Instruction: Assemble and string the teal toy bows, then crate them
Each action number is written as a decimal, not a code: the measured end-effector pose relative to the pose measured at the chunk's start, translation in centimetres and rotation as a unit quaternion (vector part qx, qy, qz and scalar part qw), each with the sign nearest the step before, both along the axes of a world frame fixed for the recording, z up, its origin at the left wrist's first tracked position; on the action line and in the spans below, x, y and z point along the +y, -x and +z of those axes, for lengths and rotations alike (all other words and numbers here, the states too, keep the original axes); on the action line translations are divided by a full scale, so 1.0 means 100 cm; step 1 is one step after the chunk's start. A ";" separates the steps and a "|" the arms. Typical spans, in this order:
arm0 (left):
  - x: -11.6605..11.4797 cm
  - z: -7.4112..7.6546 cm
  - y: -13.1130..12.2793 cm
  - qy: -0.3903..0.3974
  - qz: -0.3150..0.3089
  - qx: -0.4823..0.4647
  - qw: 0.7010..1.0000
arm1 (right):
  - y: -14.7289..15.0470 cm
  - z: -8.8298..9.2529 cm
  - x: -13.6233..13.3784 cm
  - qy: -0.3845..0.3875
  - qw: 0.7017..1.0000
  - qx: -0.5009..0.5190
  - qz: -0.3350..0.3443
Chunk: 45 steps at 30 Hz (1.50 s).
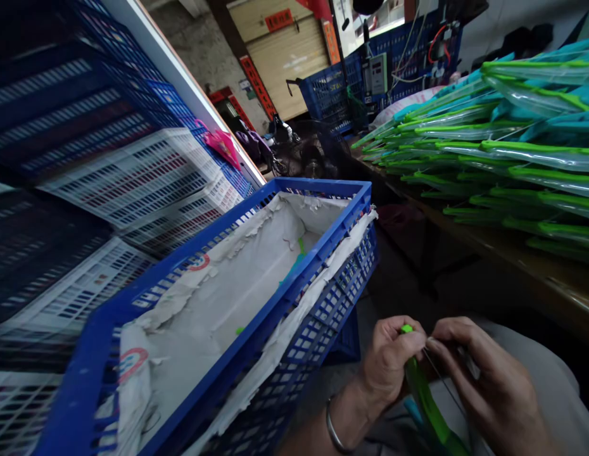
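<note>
You are holding a green strip (425, 396) in your left hand (388, 358); it is slanting down to the right, its blunt tip poking above your thumb. A thin string (441, 373) is running beside it from your right hand's (487, 377) pinching fingertips.

The head camera looks forward and down, close above left hand (387, 364) and right hand (501, 386).
</note>
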<state>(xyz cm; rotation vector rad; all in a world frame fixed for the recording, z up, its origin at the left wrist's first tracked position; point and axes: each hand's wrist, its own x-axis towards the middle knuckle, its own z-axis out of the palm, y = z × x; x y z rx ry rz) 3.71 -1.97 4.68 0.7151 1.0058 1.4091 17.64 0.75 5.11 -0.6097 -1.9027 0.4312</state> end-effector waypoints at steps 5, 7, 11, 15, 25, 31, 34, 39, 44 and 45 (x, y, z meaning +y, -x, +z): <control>0.001 0.001 0.001 -0.005 -0.015 -0.013 1.000 | 0.001 0.005 -0.001 -0.076 0.997 -0.018 -0.025; 0.001 0.000 0.001 -0.009 -0.019 -0.019 1.000 | 0.000 0.004 -0.002 -0.085 0.996 -0.021 -0.022; 0.000 -0.006 0.002 -0.025 -0.018 -0.024 0.999 | -0.005 0.002 -0.002 -0.095 0.995 -0.017 0.006; -0.001 -0.008 0.004 -0.035 -0.022 -0.029 0.999 | -0.005 0.007 0.000 -0.086 0.996 -0.023 0.022; -0.004 -0.008 0.007 -0.031 -0.057 -0.069 0.996 | 0.003 0.003 -0.008 -0.094 0.990 -0.084 -0.067; -0.005 -0.002 0.000 -0.040 -0.055 -0.077 0.995 | 0.003 0.003 -0.011 -0.095 0.989 -0.074 -0.080; -0.005 0.001 -0.002 -0.051 -0.061 -0.072 0.994 | 0.001 0.002 -0.012 -0.055 0.996 -0.053 -0.056; -0.003 0.000 -0.001 -0.049 -0.069 -0.047 0.995 | -0.006 0.005 -0.017 0.043 0.999 -0.006 0.010; -0.004 0.001 0.000 -0.052 -0.061 -0.013 0.997 | -0.012 0.014 -0.015 0.087 0.995 0.009 0.053; -0.004 0.001 0.000 -0.054 -0.062 -0.011 0.997 | -0.013 0.017 -0.014 0.090 0.994 0.003 0.062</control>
